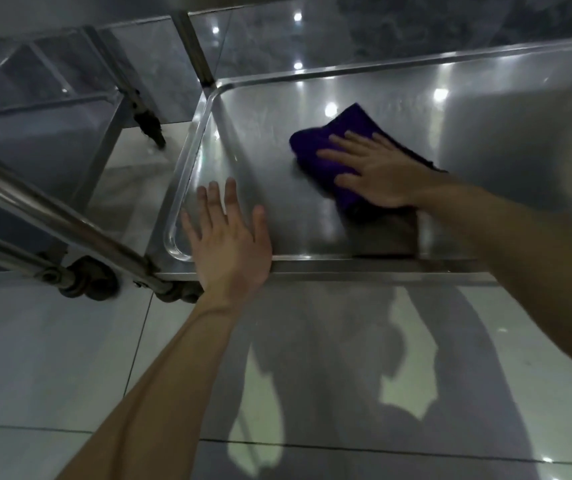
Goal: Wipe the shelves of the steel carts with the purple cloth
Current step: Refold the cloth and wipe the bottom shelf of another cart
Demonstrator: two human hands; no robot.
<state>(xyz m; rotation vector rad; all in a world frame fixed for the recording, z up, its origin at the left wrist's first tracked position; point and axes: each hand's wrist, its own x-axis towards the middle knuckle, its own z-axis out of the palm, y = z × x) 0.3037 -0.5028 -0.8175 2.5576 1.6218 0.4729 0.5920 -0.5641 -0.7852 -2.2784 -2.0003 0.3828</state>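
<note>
A folded purple cloth (333,143) lies on the steel cart shelf (277,109), near its middle. My right hand (371,168) presses flat on the cloth, fingers spread, pointing left. My left hand (229,237) rests open on the shelf's near left corner, its palm over the front rim, holding nothing. The shelf is a shallow tray with a raised rim and rounded corners.
A second steel cart (52,109) stands to the left, its tube frame (52,213) and caster wheels (94,278) close to my left arm. An upright post (196,46) rises at the shelf's far left corner. Glossy tiled floor (52,358) lies below.
</note>
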